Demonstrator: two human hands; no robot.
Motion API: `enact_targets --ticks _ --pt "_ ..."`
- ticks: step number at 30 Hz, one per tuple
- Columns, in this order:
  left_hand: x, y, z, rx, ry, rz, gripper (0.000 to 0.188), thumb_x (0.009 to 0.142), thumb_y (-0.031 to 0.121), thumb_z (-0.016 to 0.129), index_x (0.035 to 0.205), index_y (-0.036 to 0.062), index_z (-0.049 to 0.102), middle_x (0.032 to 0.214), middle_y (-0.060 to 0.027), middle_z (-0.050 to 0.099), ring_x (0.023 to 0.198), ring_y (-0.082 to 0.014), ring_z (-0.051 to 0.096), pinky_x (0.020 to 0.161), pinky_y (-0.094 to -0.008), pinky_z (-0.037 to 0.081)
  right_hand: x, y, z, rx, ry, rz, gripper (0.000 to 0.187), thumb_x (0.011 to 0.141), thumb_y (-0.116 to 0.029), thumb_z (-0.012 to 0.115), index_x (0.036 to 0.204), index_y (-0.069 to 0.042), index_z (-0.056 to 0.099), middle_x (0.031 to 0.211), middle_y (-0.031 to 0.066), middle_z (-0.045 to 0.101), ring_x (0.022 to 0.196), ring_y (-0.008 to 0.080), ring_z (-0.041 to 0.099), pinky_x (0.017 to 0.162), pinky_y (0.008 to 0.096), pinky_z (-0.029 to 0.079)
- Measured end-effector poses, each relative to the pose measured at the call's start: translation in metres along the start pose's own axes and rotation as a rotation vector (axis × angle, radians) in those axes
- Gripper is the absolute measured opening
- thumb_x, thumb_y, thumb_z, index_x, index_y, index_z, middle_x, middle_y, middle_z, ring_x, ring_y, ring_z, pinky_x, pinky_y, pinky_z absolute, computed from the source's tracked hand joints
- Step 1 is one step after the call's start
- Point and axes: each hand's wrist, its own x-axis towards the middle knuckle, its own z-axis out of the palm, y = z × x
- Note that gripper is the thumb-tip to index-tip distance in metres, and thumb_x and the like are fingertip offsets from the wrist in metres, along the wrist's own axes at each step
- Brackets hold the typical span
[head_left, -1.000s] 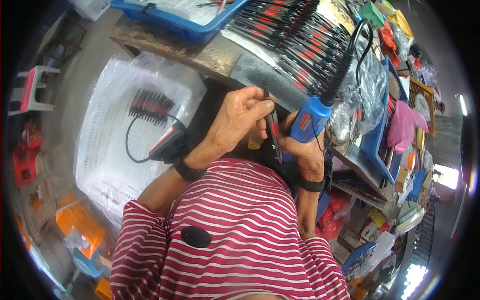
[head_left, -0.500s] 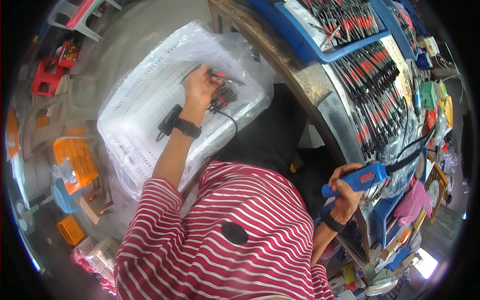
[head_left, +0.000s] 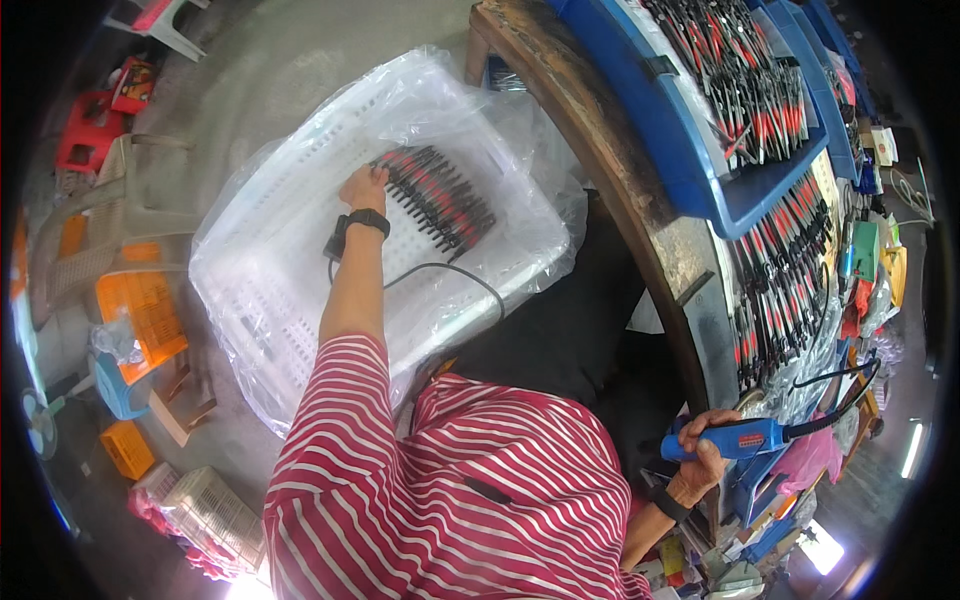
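Head view, floor (head_left: pixel 290 60): grey, under a white crate (head_left: pixel 245 235).
Workbench (head_left: pixel 590 112): worn wood, bearing a blue tray (head_left: pixel 688 150).
Black-and-red tools (head_left: pixel 436 195): rowed inside the crate.
Left hand (head_left: pixel 364 187): curled at the row's end; cannot tell if gripping.
Right hand (head_left: pixel 703 458): wrapped round a blue power tool (head_left: pixel 745 438).
Cut off: blue tray, upper edge.

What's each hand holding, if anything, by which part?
Right hand: blue tool, gripped near the end opposite its cord. Left hand: at the black-and-red tools; any hold is unclear.

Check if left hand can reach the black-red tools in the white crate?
Probably yes: the left hand is inside the white crate, at one end of the black-red tools, with nothing visibly between.
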Motion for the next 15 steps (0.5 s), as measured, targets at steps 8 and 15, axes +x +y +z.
enact_targets --ticks 8,15 --pt "0.056 -0.058 -0.019 0.223 -0.092 0.091 0.015 0.085 0.004 0.052 0.091 -0.0097 0.048 0.089 -0.0155 0.053 0.085 -0.0217 0.056 0.077 -0.034 0.054 0.005 -0.001 -0.007 0.035 0.009 -0.002 0.042 0.064 -0.008 0.074 0.094 -0.002 0.045 0.074 0.0124 0.054 0.048 0.0148 0.049 0.047 0.0273 0.044" --pt "0.114 -0.098 -0.041 1.002 -0.176 0.562 0.015 0.079 0.016 0.06 0.08 0.0007 0.057 0.073 -0.0103 0.059 0.073 -0.0258 0.059 0.063 -0.0369 0.047 0.007 -0.001 -0.009 0.079 0.042 -0.006 0.042 0.064 -0.006 0.072 0.095 -0.001 0.044 0.073 0.0121 0.054 0.047 0.0147 0.048 0.046 0.0267 0.042"
